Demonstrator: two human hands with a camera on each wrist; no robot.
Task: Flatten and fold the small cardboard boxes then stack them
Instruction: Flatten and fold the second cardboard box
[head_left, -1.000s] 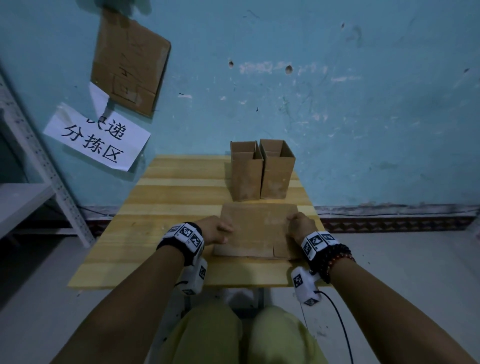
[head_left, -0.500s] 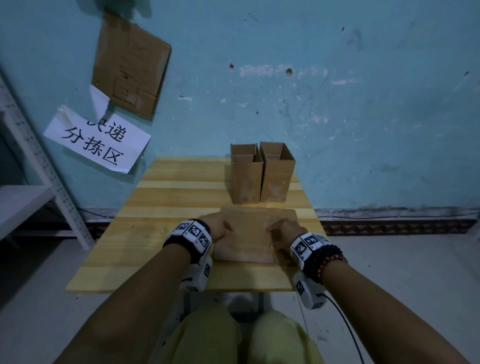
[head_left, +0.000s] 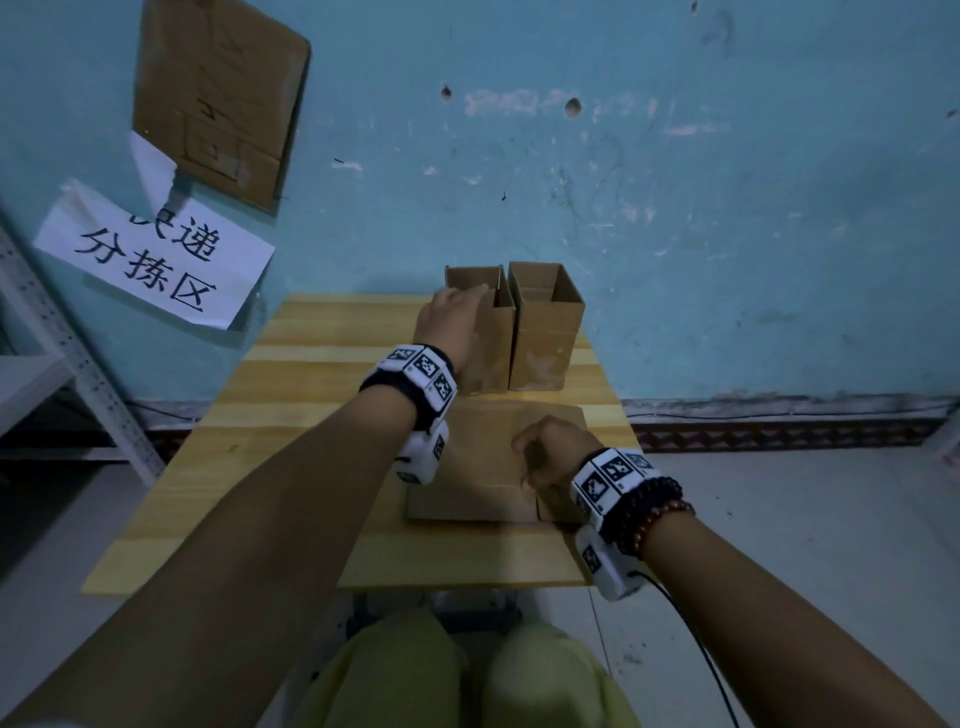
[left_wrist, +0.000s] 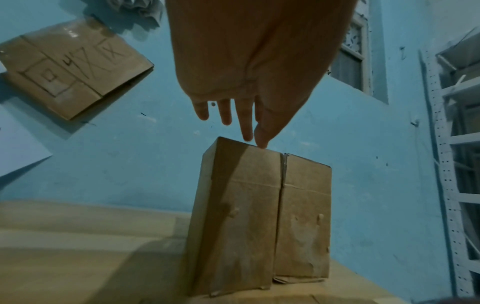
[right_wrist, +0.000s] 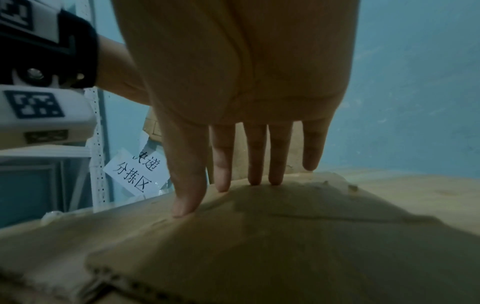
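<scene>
Two open-topped brown cardboard boxes stand upright side by side at the back of the wooden table: the left box (head_left: 488, 353) (left_wrist: 233, 216) and the right box (head_left: 545, 332) (left_wrist: 303, 216). My left hand (head_left: 457, 312) (left_wrist: 249, 133) is stretched out to the left box, its straight fingertips touching the box's top front edge. A flattened cardboard box (head_left: 467, 467) (right_wrist: 285, 246) lies in front of them. My right hand (head_left: 550, 452) (right_wrist: 233, 185) rests on it, straight fingers pressing down with their tips.
The table (head_left: 311, 415) stands against a blue wall. A cardboard sheet (head_left: 218, 98) and a paper sign (head_left: 156, 254) hang on the wall at the left. A white metal shelf (head_left: 62, 364) stands left of the table. My knees are under the front edge.
My left hand has left the flattened cardboard and reached forward to the left upright box. The right hand has stayed on the flat cardboard, sliding slightly towards its middle.
</scene>
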